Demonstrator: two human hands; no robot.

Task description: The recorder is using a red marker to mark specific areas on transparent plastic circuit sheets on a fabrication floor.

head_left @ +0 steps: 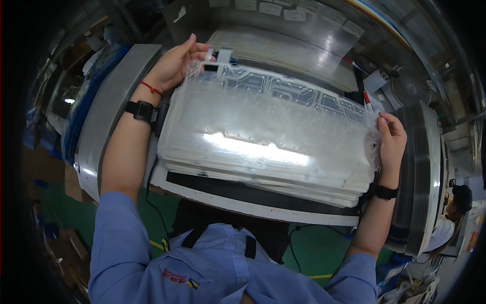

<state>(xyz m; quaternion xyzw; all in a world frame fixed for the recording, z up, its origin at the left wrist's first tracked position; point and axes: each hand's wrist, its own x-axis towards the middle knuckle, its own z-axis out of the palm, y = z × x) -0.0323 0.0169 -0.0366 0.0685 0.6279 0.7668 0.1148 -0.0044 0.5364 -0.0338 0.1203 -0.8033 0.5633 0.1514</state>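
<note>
A stack of clear plastic sheets lies in front of me, with printed circuit lines showing along its far edge. My left hand is at the far left corner, thumb raised and apart from the other fingers, which reach toward a short connector tail. At the right edge, my right hand has its thumb and index finger closed on the margin of the top sheet. Its other fingers are partly hidden. Glare whitens the middle of the stack.
Under the stack is a white-edged worktable with a dark top. More flat sheets lie behind it. A red-and-white marker and a small fan are at the far right. Another person is beyond the right-hand stack.
</note>
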